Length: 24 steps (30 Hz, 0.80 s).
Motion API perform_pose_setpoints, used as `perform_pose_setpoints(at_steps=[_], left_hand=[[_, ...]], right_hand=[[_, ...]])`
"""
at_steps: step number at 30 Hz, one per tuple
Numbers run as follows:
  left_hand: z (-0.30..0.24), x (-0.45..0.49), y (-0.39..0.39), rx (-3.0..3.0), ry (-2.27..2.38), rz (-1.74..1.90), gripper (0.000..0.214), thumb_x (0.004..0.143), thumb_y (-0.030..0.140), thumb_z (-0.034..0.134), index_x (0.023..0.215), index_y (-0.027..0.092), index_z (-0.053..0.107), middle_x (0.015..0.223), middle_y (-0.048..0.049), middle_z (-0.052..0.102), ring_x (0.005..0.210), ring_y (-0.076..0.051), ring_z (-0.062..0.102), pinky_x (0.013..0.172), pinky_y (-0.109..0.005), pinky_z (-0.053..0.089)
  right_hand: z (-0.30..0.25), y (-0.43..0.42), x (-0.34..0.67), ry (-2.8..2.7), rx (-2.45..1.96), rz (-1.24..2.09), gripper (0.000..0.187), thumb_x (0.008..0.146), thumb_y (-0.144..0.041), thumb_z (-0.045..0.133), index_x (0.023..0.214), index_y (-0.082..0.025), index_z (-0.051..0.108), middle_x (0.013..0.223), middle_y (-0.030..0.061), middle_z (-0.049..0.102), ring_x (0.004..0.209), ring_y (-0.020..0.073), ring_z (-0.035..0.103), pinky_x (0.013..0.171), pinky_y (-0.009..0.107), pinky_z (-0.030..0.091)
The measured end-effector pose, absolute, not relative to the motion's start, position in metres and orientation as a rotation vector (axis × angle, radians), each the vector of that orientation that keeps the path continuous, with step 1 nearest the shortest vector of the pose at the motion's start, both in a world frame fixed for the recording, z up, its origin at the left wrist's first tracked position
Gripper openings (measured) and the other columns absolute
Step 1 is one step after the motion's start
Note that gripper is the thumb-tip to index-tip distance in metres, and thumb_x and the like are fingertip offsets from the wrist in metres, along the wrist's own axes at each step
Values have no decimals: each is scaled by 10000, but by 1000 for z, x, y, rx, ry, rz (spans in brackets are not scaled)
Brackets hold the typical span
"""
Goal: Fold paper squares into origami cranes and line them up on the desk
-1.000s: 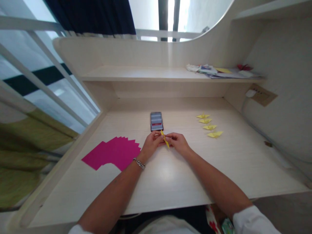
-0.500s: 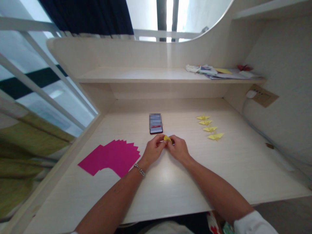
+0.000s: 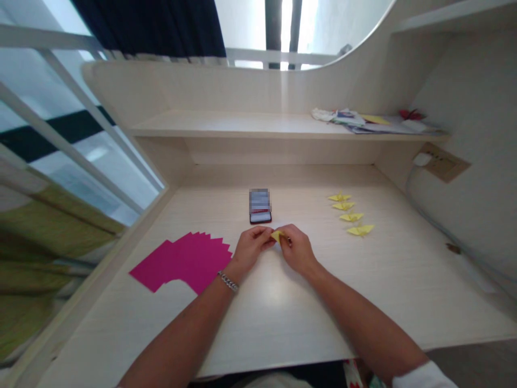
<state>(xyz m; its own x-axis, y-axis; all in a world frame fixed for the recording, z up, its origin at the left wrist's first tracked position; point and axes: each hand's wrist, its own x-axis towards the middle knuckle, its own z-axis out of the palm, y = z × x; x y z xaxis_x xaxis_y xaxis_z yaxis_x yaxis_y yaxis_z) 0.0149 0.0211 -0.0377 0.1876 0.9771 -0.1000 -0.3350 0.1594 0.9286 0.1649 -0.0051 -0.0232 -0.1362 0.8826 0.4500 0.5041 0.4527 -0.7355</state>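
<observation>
A small piece of folded yellow paper point(image 3: 277, 236) is pinched between my two hands, just in front of the phone. My left hand point(image 3: 251, 248) grips its left side, fingertips pressed together. On the other side, my right hand point(image 3: 297, 248) has its fingers closed around the right part of the paper, which they partly hide. Several yellow origami cranes point(image 3: 351, 217) stand in a slanting row to the right of my hands. Left of my left hand, a fan of magenta paper sheets point(image 3: 183, 258) lies on the desk, and my left forearm covers its near right corner.
A phone point(image 3: 260, 206) lies on the pale desk point(image 3: 278, 328) beyond my hands. Papers point(image 3: 363, 123) and a red folded paper piece point(image 3: 412, 114) rest on the shelf point(image 3: 242, 131). A cable point(image 3: 428, 213) runs down the right wall from a socket point(image 3: 444, 161).
My fingers have shifted on the yellow paper, and more of it shows between my hands. The view has moved slightly. The cranes, magenta sheets and phone stay in place on the desk.
</observation>
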Motion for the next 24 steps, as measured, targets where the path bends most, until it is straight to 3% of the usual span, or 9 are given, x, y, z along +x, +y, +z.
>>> perform_pose_setpoints(at_steps=[5,10,18,24], left_hand=[[-36,13,21,889,869,1112,241,653,291,763,804,127,669,806,-46,683,744,-138,634,712,-271,519],[-37,13,21,897,882,1100,260,648,275,771,831,128,660,787,-45,687,694,-130,641,663,-252,524],[-42,13,23,961,949,1123,262,645,271,772,837,129,664,752,-42,695,651,-126,645,653,-250,535],[-37,13,20,902,833,1146,270,650,229,771,872,120,664,802,-52,706,711,-121,654,707,-240,524]], right_hand=[[-27,-4,160,-1599,-1200,709,299,726,-112,483,966,-222,624,938,31,656,849,179,601,768,293,468],[-39,8,161,-1365,-1225,952,323,653,-143,507,954,-194,614,842,24,666,729,174,611,658,273,486],[-43,14,164,-1346,-1313,1017,195,618,-169,543,768,-167,668,692,10,657,639,169,580,584,252,446],[-33,10,164,-1234,-1286,1008,167,604,-183,569,738,-152,663,634,-16,632,588,140,552,553,225,426]])
